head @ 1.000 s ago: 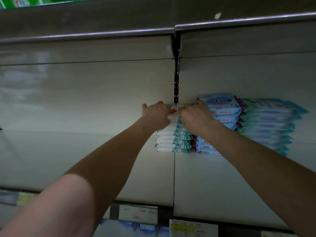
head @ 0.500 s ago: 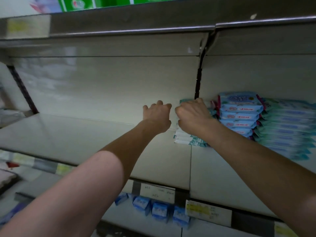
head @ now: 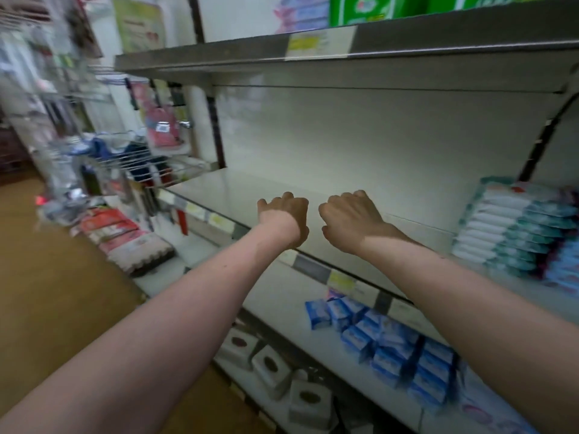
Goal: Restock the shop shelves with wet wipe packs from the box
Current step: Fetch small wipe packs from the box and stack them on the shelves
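Teal-and-white wet wipe packs (head: 513, 227) sit in a neat stack at the right end of the shelf (head: 250, 189), hard up against a second stack in blue and pink wrappers (head: 564, 264), and both hands have come away from them. A second ago the left hand (head: 283, 219) and the right hand (head: 349, 219) were up on top of that stack, squaring off the topmost pack. Half a second ago they had only just let go. Now they hang side by side over the bare stretch of shelf, well apart from the stack, and the view has swung left toward the aisle. Both hands have their fingers curled under into loose fists, backs toward the camera, and nothing shows in either, so I'd say they are empty. To my eye that means this pack is placed and done with, and the person is turning off to fetch more. The box isn't anywhere I can see, so I can't tell how many packs are left. Plenty of room remains on the shelf to the left of the stack, which suggests the restocking is far from over
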